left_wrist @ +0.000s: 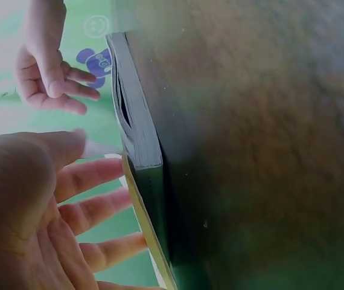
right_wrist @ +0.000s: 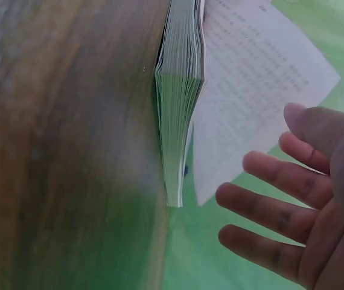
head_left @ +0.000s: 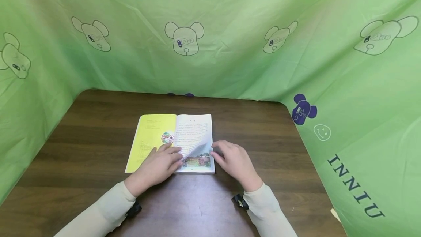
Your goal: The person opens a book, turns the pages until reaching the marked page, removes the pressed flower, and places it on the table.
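An open book (head_left: 193, 127) lies on the table, a yellow page (head_left: 149, 129) at its left and printed text at its right. My left hand (head_left: 156, 165) rests on the yellow side by the spine, fingers spread and fairly straight. A raised text page (right_wrist: 250, 72) curves up from the right half, its corner turned toward my left thumb (left_wrist: 69, 145). Beneath it shows a page with a colored picture (head_left: 197, 161). Beside the book's right edge is my right hand (head_left: 235, 160), its fingers apart and slightly bent, with nothing between them in the right wrist view.
The dark wooden table (head_left: 263, 131) extends around the book. Green cloth (head_left: 230, 72) with printed bear heads hangs along its back and sides. A black band (head_left: 241, 202) sits at the right wrist, another black band (head_left: 133, 209) at the left.
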Tool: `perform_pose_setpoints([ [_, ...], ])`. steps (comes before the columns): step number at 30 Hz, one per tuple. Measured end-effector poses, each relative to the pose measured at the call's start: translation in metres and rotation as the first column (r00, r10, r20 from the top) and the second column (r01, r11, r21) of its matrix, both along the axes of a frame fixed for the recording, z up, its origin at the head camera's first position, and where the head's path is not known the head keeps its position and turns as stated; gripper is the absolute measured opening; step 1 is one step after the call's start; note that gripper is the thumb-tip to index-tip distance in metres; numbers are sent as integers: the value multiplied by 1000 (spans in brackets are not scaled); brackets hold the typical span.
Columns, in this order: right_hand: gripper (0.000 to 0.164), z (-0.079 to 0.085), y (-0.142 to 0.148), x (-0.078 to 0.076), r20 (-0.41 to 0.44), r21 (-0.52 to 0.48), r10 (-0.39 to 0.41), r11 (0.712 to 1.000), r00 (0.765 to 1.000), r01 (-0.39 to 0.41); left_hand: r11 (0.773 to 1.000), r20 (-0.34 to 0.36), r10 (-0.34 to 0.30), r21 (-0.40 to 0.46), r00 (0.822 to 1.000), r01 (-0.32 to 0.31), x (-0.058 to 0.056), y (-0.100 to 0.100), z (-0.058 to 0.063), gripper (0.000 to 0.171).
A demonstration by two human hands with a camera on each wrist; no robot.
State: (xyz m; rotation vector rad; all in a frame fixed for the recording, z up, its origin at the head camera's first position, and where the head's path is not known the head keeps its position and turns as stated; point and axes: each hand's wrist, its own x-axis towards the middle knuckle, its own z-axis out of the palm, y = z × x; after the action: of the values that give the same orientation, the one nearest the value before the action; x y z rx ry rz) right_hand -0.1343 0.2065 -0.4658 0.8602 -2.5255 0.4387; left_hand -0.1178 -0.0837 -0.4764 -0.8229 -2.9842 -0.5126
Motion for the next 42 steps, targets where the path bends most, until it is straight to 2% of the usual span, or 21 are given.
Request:
perform_pose_setpoints([
  [4, 14, 0, -1, 1, 61, 24, 15, 1000, 998, -17, 1000, -43, 22, 22, 999, -21, -1, -3, 1, 41],
  [8, 21, -1, -1, 0, 103, 50, 51, 997, 993, -57, 997, -129, 58, 53, 990, -51, -2, -6, 5, 69],
  [12, 27, -2, -1, 1, 128, 80, 63, 994, 990, -74, 996, -247, 83, 63, 966, -69, -3, -10, 8, 104],
  [15, 27, -2, -1, 1, 148, 101, 65, 992, 987, -81, 997, -341, 83, 38, 936, -74, -3, -13, 11, 117],
  [21, 34, -2, 0, 3, 211, 155, 99, 979, 972, -134, 998, -473, 27, -39, 881, -52, -3, -18, 12, 117],
  [25, 44, -3, 0, 3, 274, 177, 121, 969, 954, -174, 995, -510, -17, -97, 860, -38, -4, -21, 13, 106],
  [28, 52, -4, 0, 3, 324, 184, 127, 964, 938, -194, 990, -500, -45, -136, 865, -27, -4, -23, 12, 95],
  [31, 61, -4, 0, 4, 367, 189, 124, 960, 922, -205, 988, -469, -63, -155, 881, -12, -3, -25, 10, 88],
  [38, 71, -6, -1, 5, 406, 196, 113, 959, 907, -207, 988, -352, -68, -155, 934, 13, -3, -30, 3, 81],
  [42, 73, -8, -1, 5, 410, 204, 104, 958, 906, -203, 993, -249, -69, -108, 966, 43, -4, -32, 3, 77],
])
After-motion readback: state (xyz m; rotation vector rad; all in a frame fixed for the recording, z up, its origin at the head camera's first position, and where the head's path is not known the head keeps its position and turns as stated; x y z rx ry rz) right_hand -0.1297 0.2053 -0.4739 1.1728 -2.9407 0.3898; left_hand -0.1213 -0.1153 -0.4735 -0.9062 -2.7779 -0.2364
